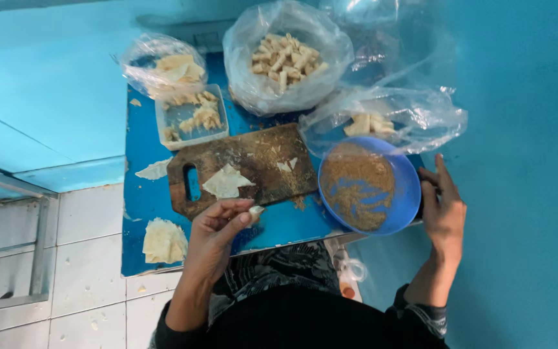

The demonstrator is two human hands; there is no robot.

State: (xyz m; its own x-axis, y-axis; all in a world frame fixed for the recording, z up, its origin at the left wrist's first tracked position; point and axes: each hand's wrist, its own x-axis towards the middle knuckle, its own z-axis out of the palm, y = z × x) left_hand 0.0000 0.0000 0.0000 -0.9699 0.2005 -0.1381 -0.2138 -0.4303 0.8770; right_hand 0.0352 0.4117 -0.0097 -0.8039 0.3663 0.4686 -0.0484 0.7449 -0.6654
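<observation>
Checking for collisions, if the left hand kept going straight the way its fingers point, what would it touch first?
Probably the wooden cutting board: the left hand, pinching a small dough piece, points up-right toward its near edge. Height above the board is unclear.

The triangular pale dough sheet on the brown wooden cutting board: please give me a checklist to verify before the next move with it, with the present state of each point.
1. Triangular pale dough sheet lies flat on the brown wooden cutting board: ok.
2. Left hand free to take the sheet: not ok, its fingertips pinch a small pale rolled piece.
3. Round blue plastic bowl of brown crumbly filling steadied: ok, the right hand rests at its right rim.
4. Filling left in the bowl: ok, though blue bottom shows through.
5. Stack of spare dough sheets on the blue tabletop: ok, near the left hand.
6. Bowl fully on the table: cannot tell; its near edge is at the table edge.
</observation>
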